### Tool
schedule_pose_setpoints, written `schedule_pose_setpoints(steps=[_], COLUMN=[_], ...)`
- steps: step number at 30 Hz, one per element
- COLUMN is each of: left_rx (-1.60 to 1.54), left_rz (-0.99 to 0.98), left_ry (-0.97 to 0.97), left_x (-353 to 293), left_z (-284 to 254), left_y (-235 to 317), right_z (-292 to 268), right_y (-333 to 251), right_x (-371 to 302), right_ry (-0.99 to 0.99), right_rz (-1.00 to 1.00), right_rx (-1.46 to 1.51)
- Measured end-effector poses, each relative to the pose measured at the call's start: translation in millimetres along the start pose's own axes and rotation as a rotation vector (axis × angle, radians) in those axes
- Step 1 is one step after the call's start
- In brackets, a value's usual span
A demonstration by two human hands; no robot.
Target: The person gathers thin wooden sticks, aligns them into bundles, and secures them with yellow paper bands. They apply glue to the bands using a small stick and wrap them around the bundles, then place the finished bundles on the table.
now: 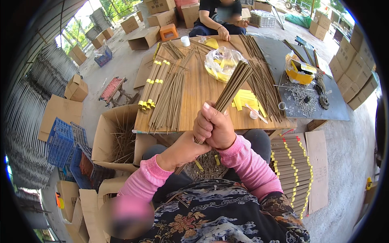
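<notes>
Both my hands are wrapped round a bundle of brown incense sticks (234,87), held tilted above the near table edge. My right hand (214,127) grips it higher up, with the thumb on top. Just below, touching it, my left hand (183,150) closes round the lower part, and some stick ends show beneath that hand. Beyond the bundle lie yellow paper strips (246,99), a small white cup (253,115) and a white brush-like stick (259,114). Loose incense sticks (168,101) and several bundles with yellow bands (153,87) lie on the table's left.
Across the wooden table (194,93) a co-worker (221,18) sits with hands near its far edge. A plastic bag (223,62) is mid-table. An open carton (115,137) stands left; banded bundles (291,170) lie low on the right. A dark board (336,97) holds metal bits.
</notes>
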State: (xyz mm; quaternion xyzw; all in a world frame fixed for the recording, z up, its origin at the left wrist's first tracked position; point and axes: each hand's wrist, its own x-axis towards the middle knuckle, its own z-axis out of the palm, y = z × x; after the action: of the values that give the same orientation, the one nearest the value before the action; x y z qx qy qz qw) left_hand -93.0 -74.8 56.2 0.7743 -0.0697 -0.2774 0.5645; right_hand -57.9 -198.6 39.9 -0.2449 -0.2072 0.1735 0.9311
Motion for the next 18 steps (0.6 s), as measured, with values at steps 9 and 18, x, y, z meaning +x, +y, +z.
schedule_pose_setpoints(steps=[9,18], left_rx=[0.338,0.122], left_rz=[0.254,0.299], left_ry=[0.385,0.253], left_x=[17.3,19.2], left_z=[2.7,7.0], left_y=[-27.4,-37.8], right_z=[5.2,1.0], right_y=[9.7,5.2], right_x=[3.9,1.4], right_ry=[0.331,0.178], right_rz=[-0.135,-0.044], right_rx=[-0.026,-0.155])
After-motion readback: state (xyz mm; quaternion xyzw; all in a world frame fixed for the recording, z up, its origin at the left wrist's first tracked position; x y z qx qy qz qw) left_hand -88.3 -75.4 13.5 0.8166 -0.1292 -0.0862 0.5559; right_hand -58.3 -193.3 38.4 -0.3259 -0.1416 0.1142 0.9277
